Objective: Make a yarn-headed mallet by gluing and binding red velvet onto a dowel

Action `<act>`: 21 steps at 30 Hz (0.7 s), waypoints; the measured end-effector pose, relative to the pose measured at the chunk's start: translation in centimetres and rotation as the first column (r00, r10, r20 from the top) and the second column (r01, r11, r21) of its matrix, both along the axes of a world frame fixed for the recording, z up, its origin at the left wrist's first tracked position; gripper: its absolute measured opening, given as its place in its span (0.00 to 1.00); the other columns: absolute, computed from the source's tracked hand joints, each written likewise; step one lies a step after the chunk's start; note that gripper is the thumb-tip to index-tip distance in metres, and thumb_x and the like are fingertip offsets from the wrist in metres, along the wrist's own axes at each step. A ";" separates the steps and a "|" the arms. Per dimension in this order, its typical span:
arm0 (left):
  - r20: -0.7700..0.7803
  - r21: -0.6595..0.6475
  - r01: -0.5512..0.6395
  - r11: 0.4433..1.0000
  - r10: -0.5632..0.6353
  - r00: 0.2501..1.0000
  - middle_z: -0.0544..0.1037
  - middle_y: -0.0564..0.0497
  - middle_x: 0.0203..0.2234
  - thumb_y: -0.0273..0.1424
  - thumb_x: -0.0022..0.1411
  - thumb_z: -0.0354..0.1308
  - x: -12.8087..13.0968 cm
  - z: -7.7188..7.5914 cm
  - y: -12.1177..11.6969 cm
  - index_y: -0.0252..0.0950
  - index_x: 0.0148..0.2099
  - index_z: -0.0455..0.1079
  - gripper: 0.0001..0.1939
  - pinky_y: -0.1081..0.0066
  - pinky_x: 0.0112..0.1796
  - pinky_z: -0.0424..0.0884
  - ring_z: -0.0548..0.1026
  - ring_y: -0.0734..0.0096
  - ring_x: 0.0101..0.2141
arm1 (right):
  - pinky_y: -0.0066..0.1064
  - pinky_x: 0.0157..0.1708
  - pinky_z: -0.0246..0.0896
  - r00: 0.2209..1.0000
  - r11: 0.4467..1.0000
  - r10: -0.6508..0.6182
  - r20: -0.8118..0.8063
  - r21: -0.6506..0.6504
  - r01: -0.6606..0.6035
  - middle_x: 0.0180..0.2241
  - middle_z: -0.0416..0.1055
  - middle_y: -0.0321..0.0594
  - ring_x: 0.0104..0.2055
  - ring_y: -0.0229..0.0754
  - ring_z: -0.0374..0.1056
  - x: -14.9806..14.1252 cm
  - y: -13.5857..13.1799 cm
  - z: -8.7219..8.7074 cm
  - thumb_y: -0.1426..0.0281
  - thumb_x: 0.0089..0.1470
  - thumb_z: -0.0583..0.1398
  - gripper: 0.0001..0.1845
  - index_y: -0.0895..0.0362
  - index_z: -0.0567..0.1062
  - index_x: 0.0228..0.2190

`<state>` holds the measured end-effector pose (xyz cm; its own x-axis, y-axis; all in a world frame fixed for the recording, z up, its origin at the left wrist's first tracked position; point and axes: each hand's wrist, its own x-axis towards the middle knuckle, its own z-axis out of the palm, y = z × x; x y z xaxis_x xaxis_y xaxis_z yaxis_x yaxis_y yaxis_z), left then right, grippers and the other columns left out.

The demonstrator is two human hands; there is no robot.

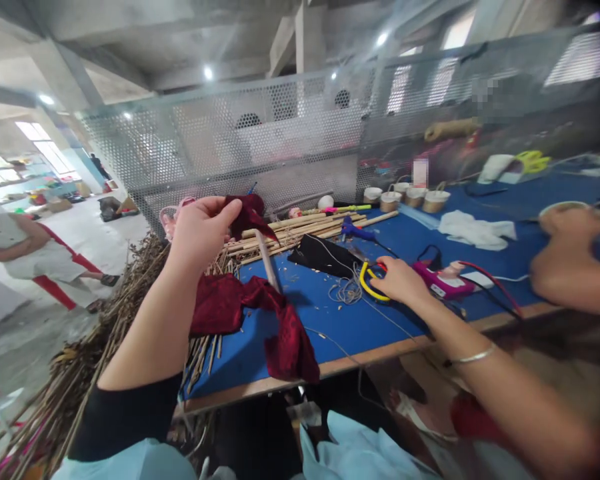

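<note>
Left hand (207,227) pinches dark-red cloth (253,215) at the view's ten o'clock; right hand (403,283) grips a yellow-handled tool (366,283) at four, best lifted clear of tangled string (347,292).

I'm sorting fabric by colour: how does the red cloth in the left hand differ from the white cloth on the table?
The red cloth is dark, while the white cloth is pale. The red cloth is pinched up by the left hand; the white cloth lies on the blue table, untouched. Both look soft and rumpled.
</note>
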<state>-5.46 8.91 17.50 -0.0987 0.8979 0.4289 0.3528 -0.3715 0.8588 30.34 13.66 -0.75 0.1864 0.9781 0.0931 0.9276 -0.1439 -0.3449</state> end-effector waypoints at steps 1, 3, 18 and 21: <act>-0.095 -0.010 -0.018 1.000 0.017 0.995 0.69 0.58 0.17 0.38 0.53 0.61 0.0 0.0 -0.1 0.31 0.30 0.72 0.13 0.82 0.19 0.56 0.61 0.85 0.15 | 0.40 0.43 0.60 0.999 0.999 -0.005 0.033 -0.038 0.006 0.48 0.66 0.57 0.47 0.56 0.66 -0.2 0.2 0.0 0.65 0.46 0.60 0.27 0.61 0.68 0.48; -0.211 -0.100 0.011 0.995 -0.032 0.977 0.68 0.57 0.15 0.40 0.52 0.62 0.1 -0.4 -0.3 0.31 0.26 0.71 0.15 0.81 0.18 0.55 0.61 0.83 0.15 | 0.42 0.44 0.60 0.991 0.996 -0.012 0.134 -0.090 0.025 0.47 0.67 0.58 0.49 0.58 0.66 -1.0 0.2 0.7 0.65 0.49 0.58 0.23 0.61 0.70 0.46; -0.413 -0.259 -0.091 0.962 -0.026 0.910 0.75 0.47 0.35 0.40 0.45 0.66 3.7 -15.1 -8.3 0.37 0.45 0.69 0.25 0.66 0.35 0.66 0.72 0.62 0.34 | 0.22 0.14 0.41 0.185 0.900 0.304 -0.935 0.218 -0.377 0.14 0.55 0.27 0.14 0.28 0.47 -12.9 -7.1 3.6 0.54 0.52 0.59 0.19 0.59 0.68 0.26; -0.437 -0.369 -0.018 0.929 -0.157 0.886 0.74 0.50 0.26 0.37 0.58 0.56 2.2 -17.4 -9.7 0.37 0.31 0.70 0.09 0.69 0.32 0.64 0.71 0.67 0.28 | 0.22 0.14 0.38 0.080 0.948 0.165 -0.983 0.135 -0.289 0.11 0.46 0.24 0.13 0.27 0.42 -11.6 -7.7 1.5 0.50 0.49 0.59 0.26 0.56 0.57 0.18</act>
